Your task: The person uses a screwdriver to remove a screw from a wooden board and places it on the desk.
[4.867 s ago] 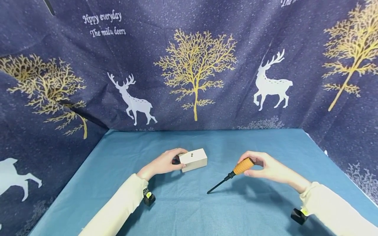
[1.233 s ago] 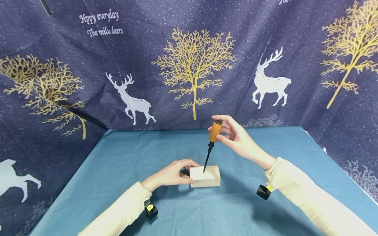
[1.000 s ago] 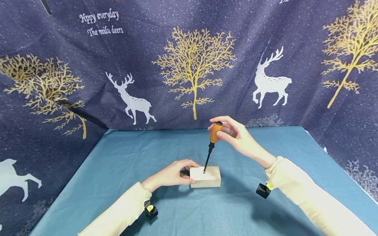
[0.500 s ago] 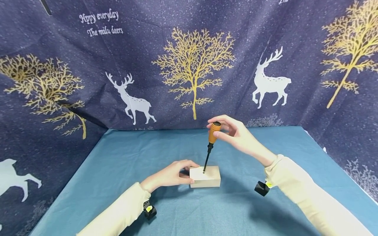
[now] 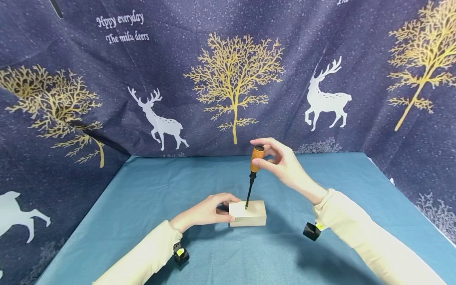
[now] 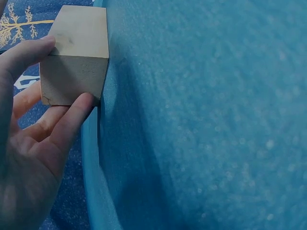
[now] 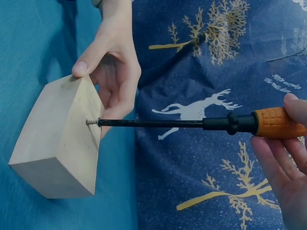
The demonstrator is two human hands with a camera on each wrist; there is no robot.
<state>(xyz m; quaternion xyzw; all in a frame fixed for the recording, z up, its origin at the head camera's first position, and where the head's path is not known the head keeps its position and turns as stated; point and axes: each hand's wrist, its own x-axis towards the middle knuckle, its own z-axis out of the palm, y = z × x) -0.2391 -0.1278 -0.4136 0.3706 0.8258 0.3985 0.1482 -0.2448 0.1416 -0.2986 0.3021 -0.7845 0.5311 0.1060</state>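
A pale wooden block (image 5: 253, 215) lies on the blue cloth. My left hand (image 5: 206, 209) grips its left end, thumb at the near side and fingers at the far side. In the right wrist view a small screw (image 7: 92, 122) sticks partway out of the block's top face. My right hand (image 5: 285, 162) holds a screwdriver (image 5: 252, 177) by its orange handle, between thumb and fingers. The black shaft stands nearly upright, leaning slightly right at the top, its tip at the screw head. The left wrist view shows the block's end face between thumb and fingers.
Blue cloth (image 5: 149, 182) covers the table. Behind it hangs a dark blue curtain (image 5: 221, 16) printed with white deer and golden trees. A small black camera is strapped at each wrist.
Since the oldest frame, the block has come nearer and right, and the screwdriver has swung upright onto the screw. Lately the right hand and the handle have edged left; the left hand stays still.
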